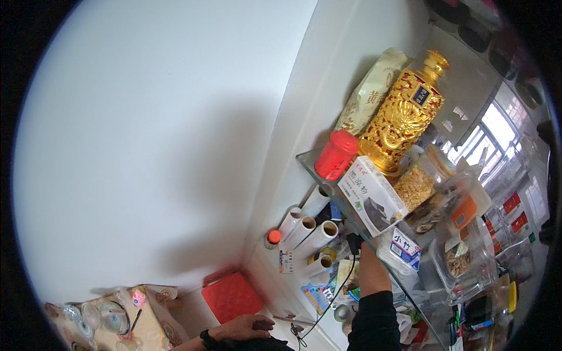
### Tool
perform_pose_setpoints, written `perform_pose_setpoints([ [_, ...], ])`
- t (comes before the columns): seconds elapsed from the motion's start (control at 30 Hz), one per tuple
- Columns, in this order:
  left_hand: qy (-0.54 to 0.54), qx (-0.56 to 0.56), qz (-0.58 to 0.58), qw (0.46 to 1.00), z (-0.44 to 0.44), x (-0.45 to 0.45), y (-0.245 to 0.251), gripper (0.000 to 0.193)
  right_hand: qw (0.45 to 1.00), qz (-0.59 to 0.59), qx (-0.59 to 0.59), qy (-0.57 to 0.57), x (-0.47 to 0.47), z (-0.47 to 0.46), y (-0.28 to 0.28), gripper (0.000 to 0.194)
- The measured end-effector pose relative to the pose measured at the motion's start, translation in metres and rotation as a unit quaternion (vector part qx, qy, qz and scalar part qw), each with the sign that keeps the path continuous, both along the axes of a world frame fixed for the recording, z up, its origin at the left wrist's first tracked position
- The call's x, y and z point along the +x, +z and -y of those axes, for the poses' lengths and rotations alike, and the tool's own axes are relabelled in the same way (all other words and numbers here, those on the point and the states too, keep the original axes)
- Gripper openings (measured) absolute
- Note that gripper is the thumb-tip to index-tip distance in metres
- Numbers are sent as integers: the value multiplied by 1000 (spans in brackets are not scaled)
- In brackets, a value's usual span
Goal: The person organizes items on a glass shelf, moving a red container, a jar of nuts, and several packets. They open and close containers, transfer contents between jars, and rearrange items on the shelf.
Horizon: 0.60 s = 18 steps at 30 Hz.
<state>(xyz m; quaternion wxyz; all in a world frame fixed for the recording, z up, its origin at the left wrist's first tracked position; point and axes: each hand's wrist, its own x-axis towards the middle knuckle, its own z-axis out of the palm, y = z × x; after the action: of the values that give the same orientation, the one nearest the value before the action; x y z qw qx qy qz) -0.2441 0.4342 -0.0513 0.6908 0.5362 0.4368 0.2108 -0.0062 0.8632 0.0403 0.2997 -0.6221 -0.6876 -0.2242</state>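
Observation:
My left hand (246, 327), with a dark band at the wrist, is at the bottom edge with its fingers loosely curled and nothing seen in them. My right forearm, in a dark sleeve, reaches up to the edge of a glass shelf (412, 298). My right hand (365, 245) is mostly hidden behind that edge, near a black plug or adapter (354, 243); its grip cannot be made out. From the plug a thin black cable (336, 294) runs down to a tied bundle (297, 334). Several rolls of plastic film (322, 234) stand on the lower surface, left of the plug.
On the glass shelf stand a red canister (336, 155), an ornate gold bottle (401, 118), a white box (371, 197), a jar of dried food (417, 184) and clear containers. A red stool (232, 298) is below left, beside a cloth-covered table (151, 320). A small orange-capped jar (273, 239) stands near the wall.

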Motion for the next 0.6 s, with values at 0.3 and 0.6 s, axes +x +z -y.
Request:
perform_pose_setpoints([
  [0.3, -2, 23, 7, 1000, -22, -4, 18, 50, 996, -9, 55, 65, 19, 36, 41, 20],
  [0.6, 92, 189, -16, 977, -88, -32, 97, 31, 968, -72, -196, 142, 25, 193, 63, 25],
])
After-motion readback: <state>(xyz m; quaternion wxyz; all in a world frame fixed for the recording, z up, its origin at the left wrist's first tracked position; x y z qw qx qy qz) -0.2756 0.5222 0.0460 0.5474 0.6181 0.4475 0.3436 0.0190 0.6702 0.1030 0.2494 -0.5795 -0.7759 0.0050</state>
